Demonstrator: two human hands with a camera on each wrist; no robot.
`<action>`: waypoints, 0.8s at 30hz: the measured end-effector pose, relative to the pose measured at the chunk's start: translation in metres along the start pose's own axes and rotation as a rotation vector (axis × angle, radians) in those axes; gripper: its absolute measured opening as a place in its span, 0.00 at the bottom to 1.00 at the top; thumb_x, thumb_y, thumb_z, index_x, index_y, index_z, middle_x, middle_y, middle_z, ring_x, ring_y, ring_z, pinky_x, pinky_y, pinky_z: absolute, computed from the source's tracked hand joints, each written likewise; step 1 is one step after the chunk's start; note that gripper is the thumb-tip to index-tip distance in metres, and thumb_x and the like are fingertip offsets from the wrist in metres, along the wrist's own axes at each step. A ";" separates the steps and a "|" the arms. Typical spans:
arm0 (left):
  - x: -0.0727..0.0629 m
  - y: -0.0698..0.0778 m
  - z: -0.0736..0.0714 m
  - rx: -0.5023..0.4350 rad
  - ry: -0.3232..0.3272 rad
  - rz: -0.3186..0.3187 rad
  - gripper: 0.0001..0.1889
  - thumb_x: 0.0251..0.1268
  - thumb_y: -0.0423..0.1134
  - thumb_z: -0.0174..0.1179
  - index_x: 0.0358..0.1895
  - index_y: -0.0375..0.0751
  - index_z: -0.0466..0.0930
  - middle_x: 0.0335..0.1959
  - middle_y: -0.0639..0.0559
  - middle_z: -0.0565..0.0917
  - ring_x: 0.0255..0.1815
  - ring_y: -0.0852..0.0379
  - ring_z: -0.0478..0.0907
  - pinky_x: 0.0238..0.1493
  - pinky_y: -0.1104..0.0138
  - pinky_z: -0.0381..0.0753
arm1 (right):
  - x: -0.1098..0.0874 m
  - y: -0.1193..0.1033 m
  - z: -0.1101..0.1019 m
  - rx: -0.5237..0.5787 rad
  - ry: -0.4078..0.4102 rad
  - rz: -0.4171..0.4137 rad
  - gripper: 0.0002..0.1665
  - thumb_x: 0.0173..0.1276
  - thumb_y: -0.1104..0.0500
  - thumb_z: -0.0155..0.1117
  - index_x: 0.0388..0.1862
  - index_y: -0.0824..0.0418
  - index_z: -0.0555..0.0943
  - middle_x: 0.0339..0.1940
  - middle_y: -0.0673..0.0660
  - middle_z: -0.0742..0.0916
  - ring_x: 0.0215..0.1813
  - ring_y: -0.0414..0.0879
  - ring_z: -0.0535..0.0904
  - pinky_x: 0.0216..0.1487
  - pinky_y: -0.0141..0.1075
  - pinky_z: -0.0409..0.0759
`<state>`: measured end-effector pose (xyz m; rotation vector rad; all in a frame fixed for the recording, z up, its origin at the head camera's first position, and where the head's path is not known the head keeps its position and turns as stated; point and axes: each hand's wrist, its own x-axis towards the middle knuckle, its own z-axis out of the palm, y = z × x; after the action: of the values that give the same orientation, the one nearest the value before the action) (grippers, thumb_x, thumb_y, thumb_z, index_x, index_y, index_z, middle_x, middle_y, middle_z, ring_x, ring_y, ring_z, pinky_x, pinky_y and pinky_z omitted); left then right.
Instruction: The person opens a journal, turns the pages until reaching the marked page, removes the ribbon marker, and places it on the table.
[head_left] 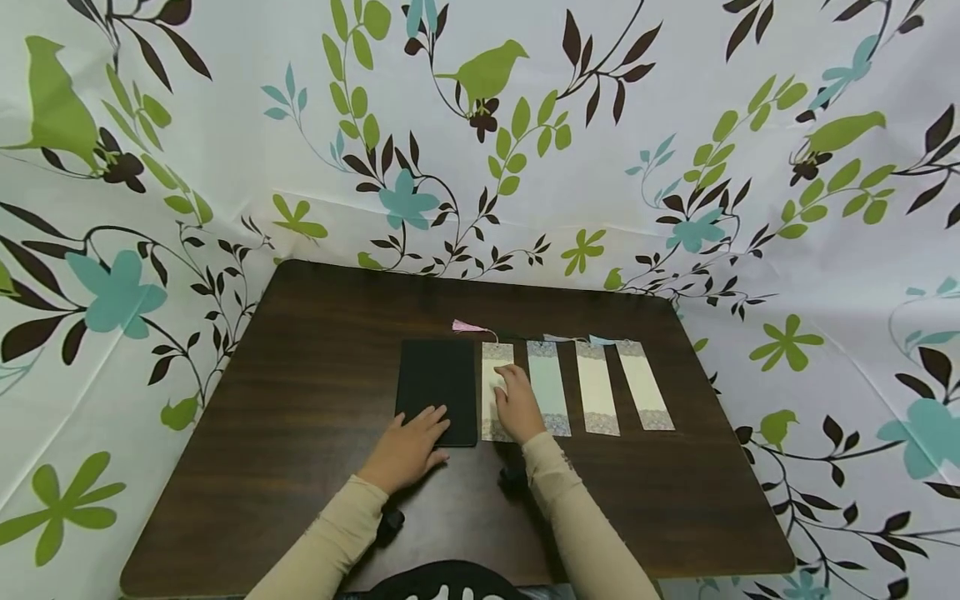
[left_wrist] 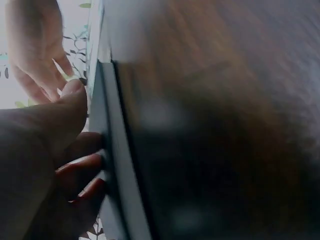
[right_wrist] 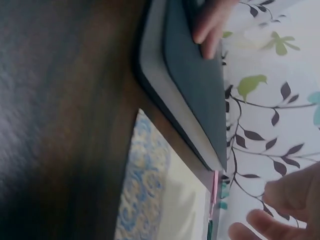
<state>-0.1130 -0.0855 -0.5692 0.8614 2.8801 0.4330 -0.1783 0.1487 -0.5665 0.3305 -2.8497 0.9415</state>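
Observation:
A black hardcover notebook (head_left: 437,383) lies closed on the table. My left hand (head_left: 408,446) rests on its lower cover with fingers stretched out; the left wrist view shows these fingers (left_wrist: 82,172) against the cover, above the pale page edges. Just right of the notebook is a cream bookmark (head_left: 490,358) with a patterned band and a pink tassel (head_left: 468,327). Over that bookmark is my right hand (head_left: 519,404), its fingers loosely bent and hiding part of it. In the right wrist view these fingertips (right_wrist: 257,217) are apart, with nothing between them.
Further right lie a pale green bookmark (head_left: 547,379) and two cream ones, the nearer (head_left: 597,387) and the outermost (head_left: 645,387), with light blue tassels at the top. The dark wooden table (head_left: 300,375) meets patterned cloth behind. A black chair back (head_left: 442,579) stands at the front edge.

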 end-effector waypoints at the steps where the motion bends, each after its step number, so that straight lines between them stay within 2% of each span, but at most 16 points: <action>1: 0.001 0.000 0.002 0.017 0.013 -0.003 0.30 0.74 0.55 0.59 0.71 0.41 0.74 0.76 0.46 0.68 0.76 0.47 0.65 0.68 0.40 0.66 | 0.001 -0.002 0.001 -0.009 -0.017 -0.009 0.22 0.77 0.66 0.58 0.67 0.68 0.75 0.67 0.66 0.76 0.68 0.61 0.74 0.65 0.53 0.74; 4: 0.003 -0.004 0.002 0.006 0.025 -0.002 0.29 0.74 0.54 0.59 0.70 0.43 0.74 0.76 0.48 0.68 0.76 0.49 0.65 0.69 0.41 0.66 | 0.003 -0.008 0.006 -0.048 -0.059 -0.020 0.21 0.77 0.65 0.60 0.66 0.67 0.76 0.66 0.65 0.77 0.66 0.60 0.75 0.64 0.53 0.75; 7: 0.006 -0.005 -0.002 -0.037 -0.018 0.004 0.27 0.75 0.53 0.58 0.71 0.43 0.74 0.76 0.48 0.68 0.76 0.48 0.65 0.69 0.40 0.66 | 0.006 -0.013 0.012 -0.106 -0.101 -0.040 0.22 0.76 0.63 0.62 0.66 0.65 0.77 0.66 0.64 0.77 0.66 0.60 0.76 0.64 0.53 0.75; 10: 0.008 -0.004 -0.008 -0.091 -0.050 0.002 0.26 0.76 0.51 0.58 0.69 0.41 0.75 0.76 0.46 0.69 0.76 0.46 0.65 0.69 0.39 0.66 | 0.008 -0.015 0.020 -0.198 -0.155 -0.104 0.24 0.76 0.59 0.63 0.67 0.64 0.76 0.67 0.63 0.77 0.67 0.58 0.76 0.66 0.51 0.74; 14: 0.009 -0.002 -0.011 -0.149 -0.057 0.005 0.24 0.76 0.47 0.59 0.69 0.39 0.76 0.75 0.43 0.69 0.76 0.43 0.65 0.68 0.38 0.65 | 0.007 -0.017 0.029 -0.350 -0.221 -0.193 0.29 0.74 0.53 0.66 0.69 0.63 0.76 0.69 0.62 0.76 0.70 0.56 0.73 0.67 0.46 0.74; 18: 0.007 -0.004 -0.010 -0.171 -0.063 0.008 0.24 0.75 0.44 0.60 0.69 0.39 0.75 0.76 0.43 0.68 0.76 0.42 0.64 0.69 0.37 0.63 | 0.005 -0.020 0.035 -0.420 -0.211 -0.228 0.31 0.71 0.51 0.69 0.68 0.63 0.77 0.69 0.61 0.76 0.69 0.55 0.74 0.66 0.43 0.75; 24: 0.006 -0.011 -0.014 -0.188 -0.125 0.005 0.24 0.76 0.45 0.59 0.70 0.40 0.74 0.77 0.43 0.67 0.77 0.42 0.62 0.71 0.38 0.61 | 0.008 -0.021 0.035 -0.436 -0.212 -0.267 0.29 0.72 0.50 0.68 0.67 0.62 0.78 0.67 0.61 0.78 0.67 0.54 0.77 0.62 0.47 0.78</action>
<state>-0.1260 -0.0947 -0.5589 0.8329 2.6726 0.6153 -0.1825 0.1098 -0.5813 0.7689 -2.9852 0.2387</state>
